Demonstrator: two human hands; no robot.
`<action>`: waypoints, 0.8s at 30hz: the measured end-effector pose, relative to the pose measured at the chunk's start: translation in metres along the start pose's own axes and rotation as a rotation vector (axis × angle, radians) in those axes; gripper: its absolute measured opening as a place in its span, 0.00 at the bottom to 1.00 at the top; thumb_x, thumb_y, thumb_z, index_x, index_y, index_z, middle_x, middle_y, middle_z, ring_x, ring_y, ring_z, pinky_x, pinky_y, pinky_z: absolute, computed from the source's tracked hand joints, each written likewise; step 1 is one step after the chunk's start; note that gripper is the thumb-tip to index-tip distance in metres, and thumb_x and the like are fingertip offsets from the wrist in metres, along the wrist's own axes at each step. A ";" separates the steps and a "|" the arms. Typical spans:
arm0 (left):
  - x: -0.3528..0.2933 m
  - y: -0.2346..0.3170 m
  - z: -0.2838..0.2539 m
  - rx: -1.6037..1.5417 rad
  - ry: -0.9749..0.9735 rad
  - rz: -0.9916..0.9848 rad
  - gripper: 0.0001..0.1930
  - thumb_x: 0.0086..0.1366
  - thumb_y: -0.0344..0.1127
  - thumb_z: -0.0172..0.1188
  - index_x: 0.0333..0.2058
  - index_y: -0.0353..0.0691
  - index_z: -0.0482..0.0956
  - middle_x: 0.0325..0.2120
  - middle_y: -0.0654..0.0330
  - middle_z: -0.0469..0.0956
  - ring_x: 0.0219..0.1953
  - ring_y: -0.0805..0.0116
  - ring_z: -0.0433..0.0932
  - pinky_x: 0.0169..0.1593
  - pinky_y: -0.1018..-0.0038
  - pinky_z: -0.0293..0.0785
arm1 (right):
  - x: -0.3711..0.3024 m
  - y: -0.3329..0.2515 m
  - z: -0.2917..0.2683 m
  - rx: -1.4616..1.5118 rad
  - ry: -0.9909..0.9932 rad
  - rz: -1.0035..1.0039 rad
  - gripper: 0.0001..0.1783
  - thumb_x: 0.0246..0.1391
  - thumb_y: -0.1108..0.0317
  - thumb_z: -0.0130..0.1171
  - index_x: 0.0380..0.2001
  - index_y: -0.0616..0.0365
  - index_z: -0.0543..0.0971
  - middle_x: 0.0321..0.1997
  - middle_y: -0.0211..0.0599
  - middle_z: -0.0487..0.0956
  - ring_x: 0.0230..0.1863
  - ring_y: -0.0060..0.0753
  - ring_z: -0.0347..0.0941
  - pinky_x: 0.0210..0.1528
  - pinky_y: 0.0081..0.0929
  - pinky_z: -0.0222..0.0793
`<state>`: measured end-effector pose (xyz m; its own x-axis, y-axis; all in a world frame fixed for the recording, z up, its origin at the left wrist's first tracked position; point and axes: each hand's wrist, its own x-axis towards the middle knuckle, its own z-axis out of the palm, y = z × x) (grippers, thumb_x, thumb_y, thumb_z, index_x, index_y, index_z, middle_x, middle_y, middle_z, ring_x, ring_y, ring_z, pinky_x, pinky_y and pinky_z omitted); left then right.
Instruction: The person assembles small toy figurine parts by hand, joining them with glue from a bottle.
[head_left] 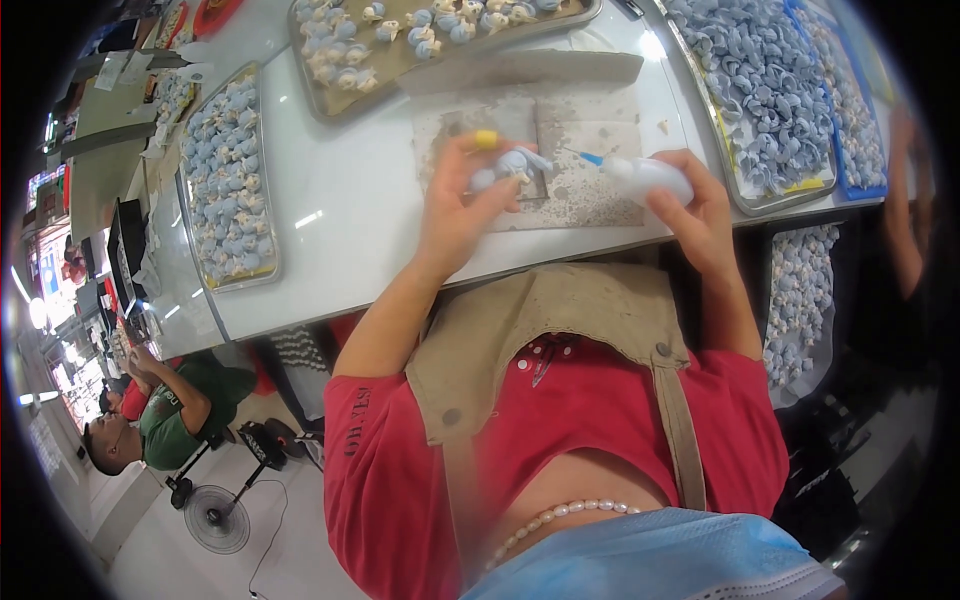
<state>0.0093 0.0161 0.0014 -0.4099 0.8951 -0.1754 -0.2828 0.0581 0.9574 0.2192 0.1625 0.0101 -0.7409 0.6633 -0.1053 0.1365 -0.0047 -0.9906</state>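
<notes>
The counter (340, 190) is white and shiny, and bright lights show on it like little streaks. Near its front edge lies a flat, stained sheet of cardboard (610, 205) with dark spots. Over the cardboard, the left hand (455, 200) has its fingers pinched around a small light-blue figure (515, 165), and a yellow finger cover (486, 139) sits on one finger. The right hand (705, 210) has its fingers wrapped around a white squeeze bottle (650, 180). Its blue tip points at the figure, with a gap between them. Lots of little pieces sit all around. A left tray (268, 250) is packed with blue and cream figures, and a far tray (420, 72) has more, with some bare space. On the right, a big tray (790, 203) is heaped with curved blue pieces, just beside a blue tray (866, 192) full of small bits. Off to the left, a person in a green shirt (205, 405) sits by the counter. A round fan (216, 518) stands near that person on the pale floor (300, 550).
</notes>
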 end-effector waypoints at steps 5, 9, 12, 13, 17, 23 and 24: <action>-0.004 -0.003 -0.001 -0.150 -0.002 -0.063 0.18 0.54 0.23 0.56 0.43 0.42 0.67 0.43 0.58 0.72 0.39 0.76 0.72 0.35 0.81 0.71 | 0.005 0.001 0.004 0.042 -0.007 0.026 0.13 0.48 0.69 0.58 0.37 0.61 0.72 0.32 0.28 0.73 0.34 0.17 0.67 0.36 0.16 0.62; -0.009 -0.008 0.000 -0.130 0.065 -0.060 0.18 0.55 0.23 0.54 0.45 0.39 0.67 0.45 0.52 0.72 0.33 0.76 0.71 0.36 0.82 0.68 | 0.002 0.001 0.005 0.042 0.001 0.006 0.13 0.48 0.68 0.59 0.37 0.61 0.72 0.33 0.28 0.73 0.34 0.16 0.67 0.36 0.16 0.62; -0.010 -0.008 -0.002 -0.162 0.055 -0.062 0.16 0.56 0.24 0.54 0.45 0.40 0.70 0.43 0.57 0.73 0.34 0.76 0.72 0.34 0.82 0.70 | 0.002 -0.001 0.006 0.031 -0.002 0.006 0.14 0.48 0.68 0.59 0.37 0.61 0.72 0.33 0.28 0.73 0.34 0.16 0.67 0.36 0.16 0.62; -0.009 -0.007 -0.003 -0.211 0.027 -0.093 0.16 0.56 0.25 0.54 0.44 0.42 0.71 0.42 0.61 0.74 0.35 0.77 0.73 0.33 0.82 0.71 | 0.003 -0.002 0.005 0.025 -0.002 0.010 0.14 0.48 0.68 0.59 0.37 0.61 0.72 0.33 0.28 0.73 0.34 0.16 0.67 0.36 0.16 0.62; -0.009 -0.005 -0.005 -0.197 0.017 -0.126 0.16 0.57 0.26 0.52 0.46 0.41 0.71 0.42 0.61 0.74 0.34 0.77 0.73 0.33 0.82 0.71 | 0.005 0.000 0.006 -0.003 0.008 0.000 0.14 0.48 0.67 0.59 0.37 0.61 0.72 0.33 0.28 0.73 0.34 0.16 0.67 0.36 0.16 0.62; -0.009 -0.009 -0.009 -0.076 0.012 -0.058 0.15 0.58 0.26 0.51 0.45 0.41 0.72 0.41 0.62 0.75 0.32 0.78 0.73 0.32 0.82 0.71 | 0.008 -0.003 0.009 -0.106 -0.023 -0.019 0.14 0.47 0.67 0.60 0.37 0.61 0.72 0.32 0.29 0.74 0.34 0.17 0.67 0.37 0.17 0.63; -0.009 -0.009 -0.012 -0.118 0.004 -0.098 0.14 0.58 0.26 0.52 0.44 0.40 0.72 0.40 0.62 0.75 0.33 0.78 0.73 0.32 0.82 0.71 | 0.010 -0.005 0.009 -0.107 -0.027 -0.018 0.14 0.47 0.67 0.60 0.37 0.61 0.72 0.32 0.29 0.74 0.34 0.17 0.67 0.37 0.17 0.63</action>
<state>0.0055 0.0024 -0.0083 -0.3783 0.8861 -0.2677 -0.4217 0.0925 0.9020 0.2055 0.1623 0.0133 -0.7610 0.6423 -0.0910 0.1913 0.0881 -0.9776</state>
